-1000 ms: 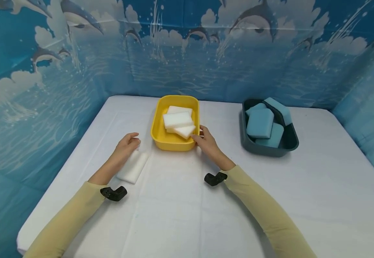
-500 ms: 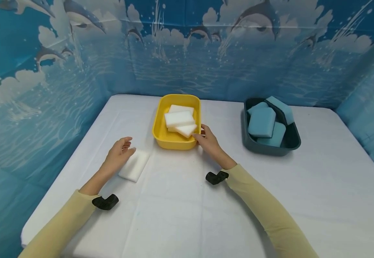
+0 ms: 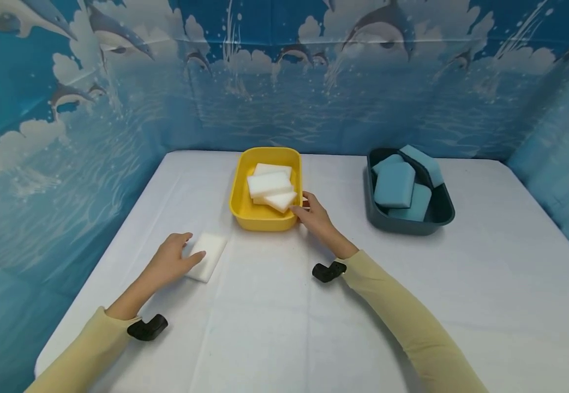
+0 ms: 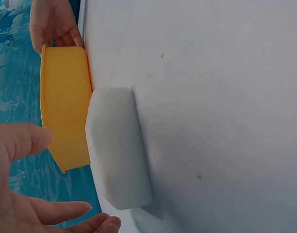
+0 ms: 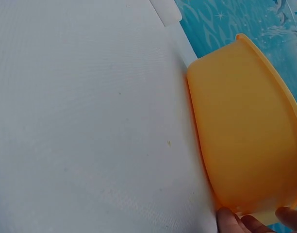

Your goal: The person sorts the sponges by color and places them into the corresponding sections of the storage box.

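A white sponge [image 3: 208, 249] [image 4: 118, 148] lies flat on the white table, in front of and to the left of a yellow tub [image 3: 250, 210] [image 4: 65, 104] [image 5: 245, 131]. My left hand [image 3: 173, 260] [image 4: 27, 194] is open, its straight fingers reaching onto the sponge's near left edge. Several more white sponges [image 3: 270, 185] lie stacked inside the tub. My right hand [image 3: 313, 214] holds the tub's near right corner, with fingertips [image 5: 231, 221] at its rim.
A dark bin [image 3: 436, 215] with several blue sponges [image 3: 396, 184] stands to the right of the tub. The white table [image 3: 274, 322] is walled on three sides by a blue dolphin-print backdrop [image 3: 284, 82].
My left hand has drawn back toward me and to the left, leaving more of the white sponge uncovered. The right hand has stayed at the tub's corner.
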The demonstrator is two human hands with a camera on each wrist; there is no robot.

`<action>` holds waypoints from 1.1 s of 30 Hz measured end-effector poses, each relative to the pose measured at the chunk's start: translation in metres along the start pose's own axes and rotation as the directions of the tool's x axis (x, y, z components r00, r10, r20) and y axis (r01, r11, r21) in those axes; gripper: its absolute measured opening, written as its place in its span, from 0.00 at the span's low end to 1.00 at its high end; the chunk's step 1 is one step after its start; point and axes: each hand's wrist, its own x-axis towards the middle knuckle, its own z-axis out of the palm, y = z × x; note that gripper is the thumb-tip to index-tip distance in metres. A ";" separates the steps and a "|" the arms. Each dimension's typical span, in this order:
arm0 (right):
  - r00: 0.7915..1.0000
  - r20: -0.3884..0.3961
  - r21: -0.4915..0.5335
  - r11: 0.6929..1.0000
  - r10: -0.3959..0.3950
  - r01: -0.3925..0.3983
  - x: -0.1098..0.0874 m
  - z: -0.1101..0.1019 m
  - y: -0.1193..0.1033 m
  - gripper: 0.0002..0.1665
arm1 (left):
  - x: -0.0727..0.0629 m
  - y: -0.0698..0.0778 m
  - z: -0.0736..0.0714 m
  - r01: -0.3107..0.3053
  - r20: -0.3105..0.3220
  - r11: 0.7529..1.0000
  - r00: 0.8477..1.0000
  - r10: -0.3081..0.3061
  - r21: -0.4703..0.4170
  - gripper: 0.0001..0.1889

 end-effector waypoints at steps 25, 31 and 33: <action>1.000 0.017 0.011 1.000 0.025 -0.025 -0.001 0.003 0.001 0.39 | -0.015 0.008 0.026 0.034 -0.018 0.998 0.999 -0.033 0.053 0.40; 1.000 0.015 0.038 0.999 0.007 -0.008 -0.001 0.002 -0.001 0.38 | -0.013 0.010 0.019 0.026 -0.027 0.998 0.999 -0.025 0.057 0.38; 1.000 0.014 0.037 0.999 0.013 -0.014 -0.001 0.002 -0.001 0.38 | -0.012 0.009 0.017 0.015 -0.032 0.998 0.999 -0.013 0.056 0.38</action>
